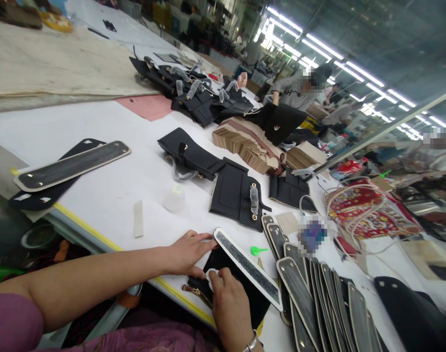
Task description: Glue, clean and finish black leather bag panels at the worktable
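My left hand rests on the white table near its front edge, fingers curled against the end of a long cream-edged grey bag-base panel. My right hand pinches the near edge of the same panel and presses on the black leather piece under it. A brass zipper pull pokes out below. A fanned row of several similar panels lies just to the right.
Black bag parts and a small clear glue pot lie ahead, a green tack beside the panel. Another panel sits far left, stacked card pieces further back. Another person works at the far end.
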`<state>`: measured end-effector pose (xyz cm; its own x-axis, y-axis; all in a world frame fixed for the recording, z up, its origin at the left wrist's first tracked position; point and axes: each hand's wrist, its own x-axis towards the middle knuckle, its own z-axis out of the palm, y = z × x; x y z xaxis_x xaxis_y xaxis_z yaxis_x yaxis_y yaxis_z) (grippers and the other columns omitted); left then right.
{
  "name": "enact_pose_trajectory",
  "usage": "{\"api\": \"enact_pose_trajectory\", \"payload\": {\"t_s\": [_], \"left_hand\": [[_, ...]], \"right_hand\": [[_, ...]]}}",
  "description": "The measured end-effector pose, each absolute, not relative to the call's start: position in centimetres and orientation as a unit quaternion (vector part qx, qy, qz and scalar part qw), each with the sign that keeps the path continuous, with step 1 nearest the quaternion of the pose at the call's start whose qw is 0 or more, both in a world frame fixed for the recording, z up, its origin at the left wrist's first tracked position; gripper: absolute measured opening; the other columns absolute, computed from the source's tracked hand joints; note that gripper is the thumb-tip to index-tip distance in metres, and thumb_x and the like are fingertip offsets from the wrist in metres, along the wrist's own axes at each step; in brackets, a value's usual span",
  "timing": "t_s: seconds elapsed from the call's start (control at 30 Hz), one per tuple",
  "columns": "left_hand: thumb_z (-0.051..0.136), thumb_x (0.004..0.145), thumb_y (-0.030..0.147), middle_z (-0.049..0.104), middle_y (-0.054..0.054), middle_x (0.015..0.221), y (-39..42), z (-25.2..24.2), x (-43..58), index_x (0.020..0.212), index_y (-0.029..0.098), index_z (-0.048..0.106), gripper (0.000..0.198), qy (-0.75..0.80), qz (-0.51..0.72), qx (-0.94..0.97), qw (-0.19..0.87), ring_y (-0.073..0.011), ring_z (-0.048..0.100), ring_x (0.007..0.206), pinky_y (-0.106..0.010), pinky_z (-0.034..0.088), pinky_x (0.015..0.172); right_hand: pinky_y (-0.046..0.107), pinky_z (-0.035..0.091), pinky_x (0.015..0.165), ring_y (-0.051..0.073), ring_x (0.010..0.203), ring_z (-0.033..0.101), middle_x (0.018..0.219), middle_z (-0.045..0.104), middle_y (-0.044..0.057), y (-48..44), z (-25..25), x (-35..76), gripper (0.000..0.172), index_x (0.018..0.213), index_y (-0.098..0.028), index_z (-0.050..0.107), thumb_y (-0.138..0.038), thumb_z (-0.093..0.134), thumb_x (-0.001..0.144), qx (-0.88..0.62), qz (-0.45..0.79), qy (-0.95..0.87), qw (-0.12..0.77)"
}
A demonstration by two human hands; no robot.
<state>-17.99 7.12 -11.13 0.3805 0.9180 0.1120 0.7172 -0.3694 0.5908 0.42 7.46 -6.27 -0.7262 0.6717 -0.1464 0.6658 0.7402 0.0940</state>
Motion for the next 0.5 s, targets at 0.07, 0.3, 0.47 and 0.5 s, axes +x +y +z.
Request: {"api": "enact_pose_trajectory", "payload": {"t_s": [0.07,0.3,0.47,0.5], "left_hand": [[0.073,0.063,0.047,0.041,-0.013,0.135,7.1,-11.3,-17.9,0.132,0.020,0.028,0.087,0.513,0.221,0.798,0.226,-0.0301,0.034,0.125,-0.041,0.033,0.092],[0.072,0.065,0.046,0.041,-0.014,0.135,7.0,-11.2,-17.9,0.133,0.019,0.029,0.085,0.513,0.211,0.800,0.229,-0.0299,0.032,0.126,-0.042,0.032,0.093],[0.074,0.063,0.047,0.041,-0.015,0.135,7.2,-11.2,-17.8,0.134,0.018,0.026,0.091,0.518,0.211,0.798,0.223,-0.0301,0.033,0.126,-0.042,0.033,0.091],[0.073,0.063,0.047,0.041,-0.015,0.135,7.2,-11.3,-17.8,0.134,0.017,0.025,0.091,0.519,0.210,0.798,0.221,-0.0300,0.033,0.126,-0.042,0.033,0.091]], "right_hand": [[0.030,0.041,0.064,0.020,0.074,0.051,0.088,0.051,0.005,7.7,-6.7,0.1,0.034,0.106,-0.019,0.057,0.000,0.053,0.078,0.394,0.043,0.916,0.070],[0.027,0.042,0.064,0.018,0.072,0.051,0.088,0.050,0.003,6.9,-6.7,0.9,0.038,0.105,-0.023,0.057,0.003,0.050,0.077,0.391,-0.043,0.917,0.066],[0.030,0.044,0.071,0.020,0.079,0.052,0.090,0.052,0.008,7.7,-6.9,0.4,0.035,0.109,-0.013,0.055,0.003,0.049,0.078,0.437,0.009,0.899,0.028],[0.031,0.044,0.070,0.021,0.079,0.053,0.089,0.052,0.009,7.8,-7.0,-0.2,0.031,0.104,-0.012,0.057,0.003,0.049,0.078,0.449,0.020,0.893,0.034]]}}
